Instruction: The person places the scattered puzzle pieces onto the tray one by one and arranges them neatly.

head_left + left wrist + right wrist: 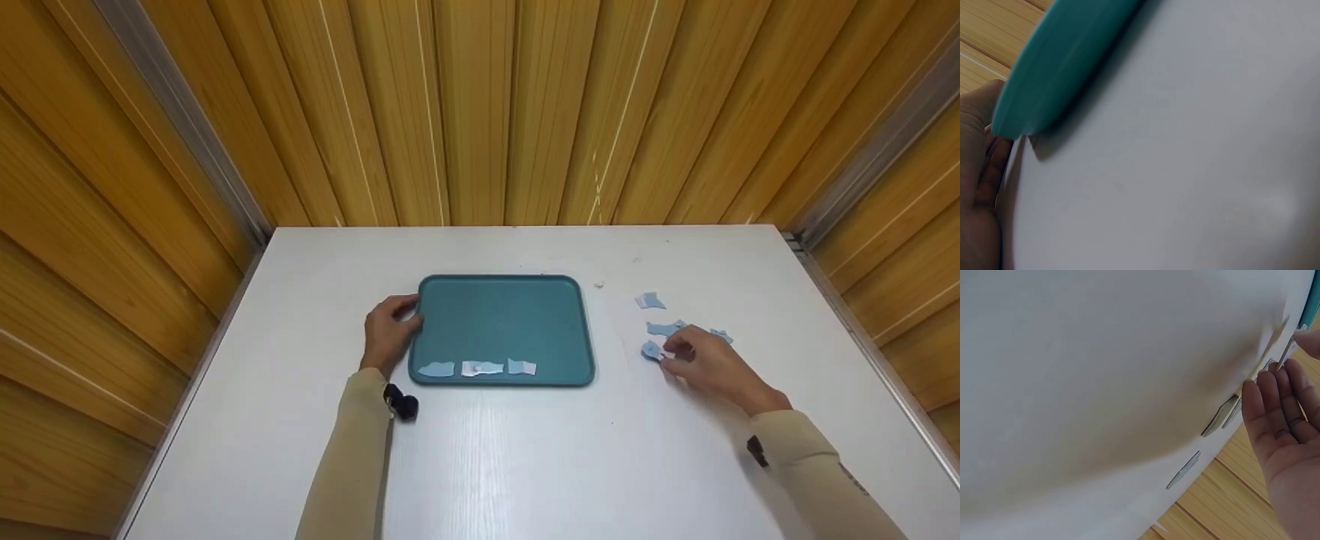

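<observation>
A teal tray lies on the white table with three flat, light blue puzzle-like pieces in a row along its near side: one at the left, a wider middle piece and a right piece. My left hand grips the tray's left rim between thumb and fingers. Right of the tray, my right hand pinches another light blue piece. In the right wrist view that piece is seen edge-on between thumb and fingertips, tilted.
Beyond the right hand lie more light blue pieces: one farthest back, one nearer and one partly hidden behind the hand. Yellow wood-look panels wall the table at the back and sides.
</observation>
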`<state>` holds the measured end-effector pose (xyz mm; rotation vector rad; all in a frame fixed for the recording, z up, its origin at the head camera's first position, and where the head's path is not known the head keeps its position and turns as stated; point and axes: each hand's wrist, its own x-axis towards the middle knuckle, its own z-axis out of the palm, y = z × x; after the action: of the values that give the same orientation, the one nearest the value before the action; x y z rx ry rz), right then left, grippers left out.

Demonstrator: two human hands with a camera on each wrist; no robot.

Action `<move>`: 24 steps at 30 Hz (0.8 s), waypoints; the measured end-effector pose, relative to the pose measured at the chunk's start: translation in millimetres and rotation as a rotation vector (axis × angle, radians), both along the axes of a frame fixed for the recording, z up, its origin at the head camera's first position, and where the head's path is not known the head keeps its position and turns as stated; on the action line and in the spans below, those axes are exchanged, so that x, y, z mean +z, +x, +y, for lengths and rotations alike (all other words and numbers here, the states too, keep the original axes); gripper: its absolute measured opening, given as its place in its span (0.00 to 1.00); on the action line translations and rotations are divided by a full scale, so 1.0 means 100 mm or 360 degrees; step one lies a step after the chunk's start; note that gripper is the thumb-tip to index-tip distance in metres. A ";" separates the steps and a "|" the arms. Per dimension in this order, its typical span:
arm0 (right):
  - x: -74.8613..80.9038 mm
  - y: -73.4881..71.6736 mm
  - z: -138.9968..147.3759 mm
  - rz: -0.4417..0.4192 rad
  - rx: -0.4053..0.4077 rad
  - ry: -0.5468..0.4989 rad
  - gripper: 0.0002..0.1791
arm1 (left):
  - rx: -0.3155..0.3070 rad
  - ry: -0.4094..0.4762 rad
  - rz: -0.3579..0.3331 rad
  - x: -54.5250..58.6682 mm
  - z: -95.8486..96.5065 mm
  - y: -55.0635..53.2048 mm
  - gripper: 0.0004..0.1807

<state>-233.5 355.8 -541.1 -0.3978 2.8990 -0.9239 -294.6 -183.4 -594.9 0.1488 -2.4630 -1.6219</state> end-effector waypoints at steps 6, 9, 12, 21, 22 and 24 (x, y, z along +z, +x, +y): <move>0.01 -0.02 -0.05 0.0045 0.0039 -0.0032 0.11 | -0.0007 0.0029 0.0006 -0.01 -0.01 0.00 0.21; 0.01 -0.03 -0.08 0.0055 0.0056 -0.0054 0.10 | -0.0012 0.0048 0.0012 -0.02 -0.01 0.00 0.21; 0.01 -0.05 -0.12 0.0042 0.0054 -0.0064 0.10 | -0.0009 0.0051 0.0010 -0.01 -0.01 0.01 0.21; 0.00 -0.10 -0.27 0.0042 0.0080 -0.0039 0.10 | -0.0008 0.0062 -0.0001 -0.01 -0.01 0.01 0.21; 0.01 -0.10 -0.29 0.0035 0.0084 -0.0043 0.10 | -0.0008 0.0054 0.0002 -0.01 -0.01 0.01 0.21; 0.02 -0.11 -0.32 0.0022 0.0090 -0.0048 0.09 | -0.0006 0.0038 0.0008 -0.01 0.00 0.01 0.21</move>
<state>-244.4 323.9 -539.1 -0.4880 2.8729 -0.9616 -293.8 -183.8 -595.7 0.1437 -2.4423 -1.6519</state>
